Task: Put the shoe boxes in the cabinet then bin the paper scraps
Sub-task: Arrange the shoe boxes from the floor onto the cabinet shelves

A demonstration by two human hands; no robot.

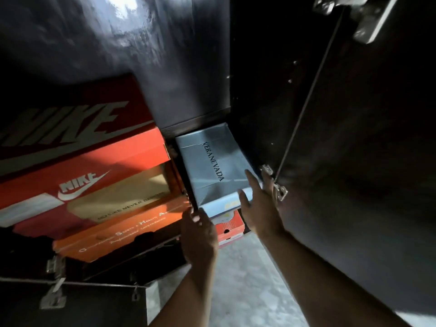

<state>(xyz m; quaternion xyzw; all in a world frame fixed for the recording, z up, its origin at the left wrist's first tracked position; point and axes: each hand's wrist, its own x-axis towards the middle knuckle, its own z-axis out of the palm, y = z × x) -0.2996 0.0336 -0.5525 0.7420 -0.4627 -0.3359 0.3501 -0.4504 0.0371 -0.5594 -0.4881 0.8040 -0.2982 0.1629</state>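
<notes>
Looks like a home storage spot, shoe cabinet at floor level; dark glossy cabinet (184, 67) with doors swung open, metal hinges (279, 191) on the door edges; compartments stacked with retail shoe boxes, a red Nike box (70, 123) on top of an orange Nike box (94, 175) on the left side, a grey-blue VERANEVADA box (212, 166) in the narrower right compartment; pale speckled concrete-like floor (247, 279) below; dim lighting, one glare patch on the cabinet face; no shop shelving or price labels visible.
</notes>
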